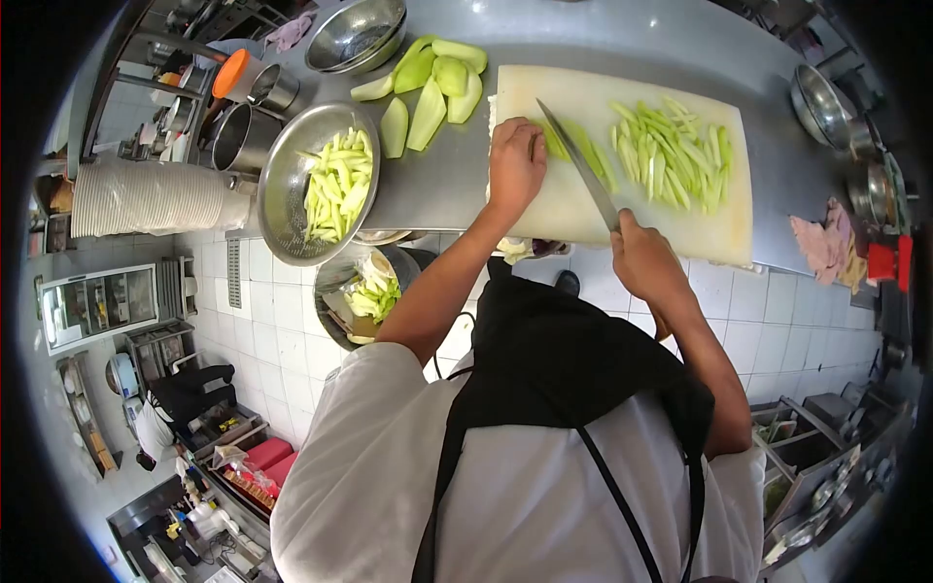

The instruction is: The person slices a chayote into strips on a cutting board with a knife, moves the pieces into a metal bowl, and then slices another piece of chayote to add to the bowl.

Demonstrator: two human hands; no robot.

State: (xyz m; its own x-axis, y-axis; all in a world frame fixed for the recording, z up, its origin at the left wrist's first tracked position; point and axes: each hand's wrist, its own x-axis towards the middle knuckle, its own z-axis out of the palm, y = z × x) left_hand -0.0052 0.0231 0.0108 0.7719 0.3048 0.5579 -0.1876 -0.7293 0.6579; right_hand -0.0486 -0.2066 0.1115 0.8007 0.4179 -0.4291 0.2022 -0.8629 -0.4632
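My right hand (646,255) is wrapped round the handle of a long kitchen knife (586,175), its blade slanting up and left over a white cutting board (544,209). Under and beside the blade lie pale green vegetable slices (602,167). With curled fingers my left hand (518,163) presses on the left end of these slices, close to the blade. Cut green sticks (675,155) lie in a loose pile on the board's right side. Larger peeled green pieces (428,114) rest on the metal counter, left of the board.
A perforated metal bowl (282,194) of cut sticks sits at the counter's left front edge. Below it stands a bin (330,316) with vegetable scraps. Metal bowls (355,44) are at the back left. A pink cloth (821,241) lies at right. Another person (175,408) is at far left.
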